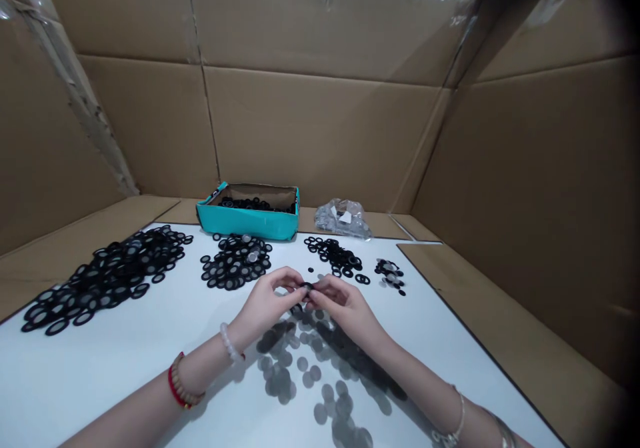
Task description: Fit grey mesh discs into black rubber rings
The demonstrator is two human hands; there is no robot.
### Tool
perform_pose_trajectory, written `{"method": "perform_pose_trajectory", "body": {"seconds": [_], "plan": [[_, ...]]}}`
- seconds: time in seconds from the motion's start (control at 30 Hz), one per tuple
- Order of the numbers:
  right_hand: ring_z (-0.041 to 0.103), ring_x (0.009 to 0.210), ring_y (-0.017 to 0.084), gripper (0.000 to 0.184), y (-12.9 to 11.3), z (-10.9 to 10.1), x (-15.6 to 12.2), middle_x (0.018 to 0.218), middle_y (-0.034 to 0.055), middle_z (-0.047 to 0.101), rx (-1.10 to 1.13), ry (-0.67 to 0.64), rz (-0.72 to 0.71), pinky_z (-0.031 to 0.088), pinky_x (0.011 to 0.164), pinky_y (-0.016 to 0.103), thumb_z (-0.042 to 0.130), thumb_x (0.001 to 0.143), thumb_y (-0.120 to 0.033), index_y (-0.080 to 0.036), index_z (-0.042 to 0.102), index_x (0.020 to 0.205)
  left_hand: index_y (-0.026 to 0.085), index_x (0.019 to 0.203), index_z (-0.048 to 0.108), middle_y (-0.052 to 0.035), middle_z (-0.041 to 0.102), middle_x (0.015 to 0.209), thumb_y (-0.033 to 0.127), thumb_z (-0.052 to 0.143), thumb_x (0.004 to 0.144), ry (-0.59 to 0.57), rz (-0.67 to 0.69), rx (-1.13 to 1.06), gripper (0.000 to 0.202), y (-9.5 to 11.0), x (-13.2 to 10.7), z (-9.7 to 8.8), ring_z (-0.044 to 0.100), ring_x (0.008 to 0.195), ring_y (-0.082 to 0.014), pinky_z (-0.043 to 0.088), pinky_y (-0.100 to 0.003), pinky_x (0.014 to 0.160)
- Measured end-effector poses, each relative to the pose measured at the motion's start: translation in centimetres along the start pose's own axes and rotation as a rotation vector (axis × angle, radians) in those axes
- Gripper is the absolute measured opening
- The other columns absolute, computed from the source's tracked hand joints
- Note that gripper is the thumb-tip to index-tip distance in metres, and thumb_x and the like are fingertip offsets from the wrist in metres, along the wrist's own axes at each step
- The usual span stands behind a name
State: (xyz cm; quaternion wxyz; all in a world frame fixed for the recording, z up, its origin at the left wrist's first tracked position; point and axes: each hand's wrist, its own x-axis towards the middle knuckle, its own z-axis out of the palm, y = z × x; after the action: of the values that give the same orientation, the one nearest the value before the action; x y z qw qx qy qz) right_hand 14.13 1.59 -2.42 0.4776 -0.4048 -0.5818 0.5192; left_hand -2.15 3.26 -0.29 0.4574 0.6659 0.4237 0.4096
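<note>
My left hand and my right hand meet over the middle of the white table. Between their fingertips they pinch a small black ring; whether a disc sits inside it I cannot make out. Another black ring shows just under the left fingers. Below the hands lie many thin, translucent grey discs, some overlapping, partly in the shadow of my arms. A small black dot-like piece lies just beyond the fingertips.
Black rings with grey centres form a large pile at left and a smaller pile beside it. Open black rings and a small mixed heap lie right. Behind stand a turquoise box and a clear bag. Cardboard walls surround everything.
</note>
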Motion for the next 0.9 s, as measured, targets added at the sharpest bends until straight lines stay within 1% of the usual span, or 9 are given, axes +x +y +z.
{"method": "perform_pose_trajectory", "body": {"seconds": [0.1,0.23,0.33,0.43,0.53,0.63,0.77,0.83,0.9], "plan": [[0.063,0.071,0.019,0.034,0.1,-0.2,0.3,0.073,0.0032,0.064,0.112,-0.004,0.099,0.049,0.074,0.033,0.068,0.068,-0.048,-0.016,0.059,0.077,0.016,0.082,0.063,-0.0048,0.065,0.084,0.03,0.065,0.07,-0.013,-0.128,-0.182,0.018,-0.1,0.1,0.0,0.059,0.082,-0.0188,0.047,-0.027,0.072],[0.062,0.074,0.018,0.034,0.7,-0.5,0.5,0.074,0.0034,0.063,0.203,-0.04,0.135,0.049,0.079,0.034,0.069,0.068,-0.047,-0.016,0.061,0.079,0.016,0.09,0.066,-0.0081,0.066,0.097,0.032,0.067,0.07,-0.004,-0.196,-0.318,0.025,-0.2,0.0,-0.1,0.059,0.091,-0.0201,0.046,-0.028,0.075],[0.06,0.073,0.015,0.03,0.8,-0.5,0.5,0.077,0.0027,0.061,0.279,-0.058,0.126,0.049,0.079,0.034,0.069,0.07,-0.042,-0.015,0.061,0.081,0.015,0.092,0.066,-0.0087,0.067,0.096,0.032,0.069,0.069,-0.027,-0.236,-0.426,0.029,-0.4,-0.1,-0.1,0.059,0.088,-0.0192,0.045,-0.028,0.075],[0.057,0.074,0.014,0.024,0.5,-0.4,0.3,0.078,0.0022,0.057,0.357,-0.086,0.126,0.049,0.079,0.034,0.069,0.072,-0.036,-0.014,0.061,0.081,0.015,0.089,0.067,-0.0068,0.067,0.088,0.03,0.072,0.067,-0.045,-0.257,-0.514,0.027,-0.7,0.0,-0.1,0.059,0.081,-0.0162,0.044,-0.026,0.073],[0.056,0.073,0.014,0.022,0.0,-0.3,0.2,0.076,0.0017,0.055,0.371,-0.097,0.138,0.05,0.078,0.034,0.069,0.072,-0.034,-0.014,0.063,0.08,0.015,0.085,0.067,-0.0044,0.067,0.082,0.03,0.073,0.064,-0.051,-0.273,-0.553,0.026,-0.9,0.1,0.0,0.058,0.075,-0.0143,0.043,-0.025,0.071],[0.056,0.073,0.014,0.024,-0.3,-0.4,0.3,0.075,0.0018,0.055,0.339,-0.079,0.137,0.049,0.076,0.033,0.069,0.071,-0.036,-0.014,0.063,0.078,0.016,0.085,0.068,-0.0042,0.067,0.084,0.03,0.073,0.064,-0.04,-0.26,-0.564,0.026,-1.0,0.1,0.1,0.058,0.078,-0.0154,0.042,-0.026,0.074],[0.054,0.071,0.013,0.024,-0.3,-0.6,0.4,0.072,0.0008,0.052,0.344,-0.048,0.118,0.049,0.075,0.032,0.068,0.071,-0.037,-0.014,0.06,0.073,0.016,0.09,0.067,-0.0065,0.066,0.093,0.033,0.063,0.075,-0.041,-0.218,-0.566,0.023,-1.2,0.2,0.1,0.057,0.09,-0.0189,0.041,-0.03,0.082],[0.053,0.071,0.013,0.025,-0.1,-0.6,0.5,0.071,0.0001,0.051,0.339,-0.045,0.111,0.048,0.075,0.031,0.067,0.073,-0.037,-0.014,0.057,0.072,0.016,0.095,0.066,-0.0077,0.065,0.098,0.034,0.057,0.08,-0.039,-0.222,-0.562,0.025,-1.3,0.2,0.0,0.055,0.095,-0.0203,0.04,-0.031,0.084],[0.054,0.07,0.013,0.025,0.1,-0.6,0.4,0.071,-0.0001,0.051,0.279,-0.039,0.098,0.048,0.074,0.03,0.063,0.076,-0.038,-0.015,0.055,0.073,0.016,0.096,0.065,-0.0083,0.064,0.1,0.034,0.053,0.082,-0.034,-0.236,-0.559,0.025,-1.4,0.3,-0.1,0.055,0.097,-0.0212,0.04,-0.032,0.085]]}}
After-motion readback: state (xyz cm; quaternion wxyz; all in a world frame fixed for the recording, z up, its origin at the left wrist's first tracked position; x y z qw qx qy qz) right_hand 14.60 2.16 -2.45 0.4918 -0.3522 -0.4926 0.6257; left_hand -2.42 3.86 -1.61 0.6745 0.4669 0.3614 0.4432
